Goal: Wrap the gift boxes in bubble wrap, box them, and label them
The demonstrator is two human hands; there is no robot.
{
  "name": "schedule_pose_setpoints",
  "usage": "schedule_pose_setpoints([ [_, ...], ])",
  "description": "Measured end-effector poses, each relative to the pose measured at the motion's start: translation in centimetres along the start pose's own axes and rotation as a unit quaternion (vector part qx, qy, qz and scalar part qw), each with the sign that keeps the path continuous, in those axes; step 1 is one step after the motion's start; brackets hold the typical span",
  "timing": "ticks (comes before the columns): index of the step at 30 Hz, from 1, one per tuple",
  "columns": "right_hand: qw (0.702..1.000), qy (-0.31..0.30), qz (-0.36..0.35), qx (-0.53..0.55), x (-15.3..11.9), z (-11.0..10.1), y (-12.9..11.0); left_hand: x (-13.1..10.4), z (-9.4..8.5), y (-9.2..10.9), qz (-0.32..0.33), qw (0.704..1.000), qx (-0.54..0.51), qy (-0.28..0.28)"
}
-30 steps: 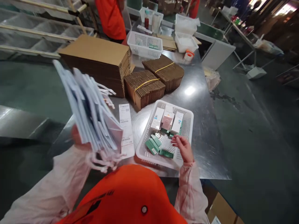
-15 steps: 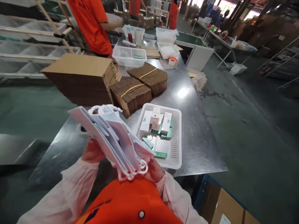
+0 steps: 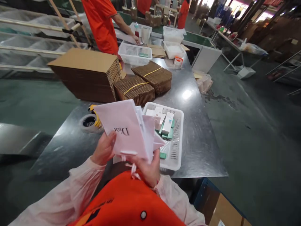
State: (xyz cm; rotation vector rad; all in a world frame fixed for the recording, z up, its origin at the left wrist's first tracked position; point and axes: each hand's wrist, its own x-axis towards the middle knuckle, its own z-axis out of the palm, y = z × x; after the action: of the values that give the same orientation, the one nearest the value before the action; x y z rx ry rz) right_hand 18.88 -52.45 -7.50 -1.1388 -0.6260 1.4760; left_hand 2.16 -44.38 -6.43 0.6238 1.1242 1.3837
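Paper bags (image 3: 128,131) fanned above white basket (image 3: 176,147), pinched by left hand (image 3: 103,150) and right hand (image 3: 147,169); sorting underway, next needing one separated.

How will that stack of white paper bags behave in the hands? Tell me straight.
The stack of white paper bags looks light and thin, so it probably flexes rather than staying rigid. The sheets fan apart at the right edge, so they may slide unless pinched firmly; both the left hand and right hand grip the bottom. Loose cord handles dangle and could snag.
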Motion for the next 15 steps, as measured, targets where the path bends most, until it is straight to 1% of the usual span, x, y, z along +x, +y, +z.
schedule_pose_setpoints([
  [2, 0.998, 0.053, -0.041, -0.013, 0.5, -0.6, -1.2, -0.1, 2.1, -0.2, -0.001, 0.999, 0.030, -0.041],
  [3, 0.995, 0.071, -0.066, -0.018, 0.8, -1.1, -1.9, 0.0, 3.1, -0.1, -0.014, 0.996, 0.045, -0.077],
  [5, 0.987, 0.115, -0.113, -0.015, 1.5, -2.7, -3.3, 0.2, 4.9, 0.3, -0.049, 0.981, 0.060, -0.176],
  [7, 0.977, 0.160, -0.143, 0.010, 2.1, -5.1, -4.3, 0.6, 6.3, 0.9, -0.072, 0.957, 0.051, -0.278],
  [9, 0.961, 0.216, -0.170, 0.043, 2.8, -8.3, -4.9, 1.2, 7.0, 1.3, -0.084, 0.931, 0.045, -0.352],
  [10, 0.949, 0.250, -0.185, 0.052, 3.1, -10.2, -5.2, 1.4, 7.1, 1.5, -0.088, 0.923, 0.048, -0.372],
  [12, 0.923, 0.317, -0.211, 0.052, 3.5, -14.5, -5.8, 2.0, 6.6, 1.9, -0.096, 0.919, 0.062, -0.377],
  [15, 0.894, 0.379, -0.237, 0.021, 3.9, -21.0, -6.3, 2.8, 5.0, 2.5, -0.093, 0.933, 0.085, -0.337],
])
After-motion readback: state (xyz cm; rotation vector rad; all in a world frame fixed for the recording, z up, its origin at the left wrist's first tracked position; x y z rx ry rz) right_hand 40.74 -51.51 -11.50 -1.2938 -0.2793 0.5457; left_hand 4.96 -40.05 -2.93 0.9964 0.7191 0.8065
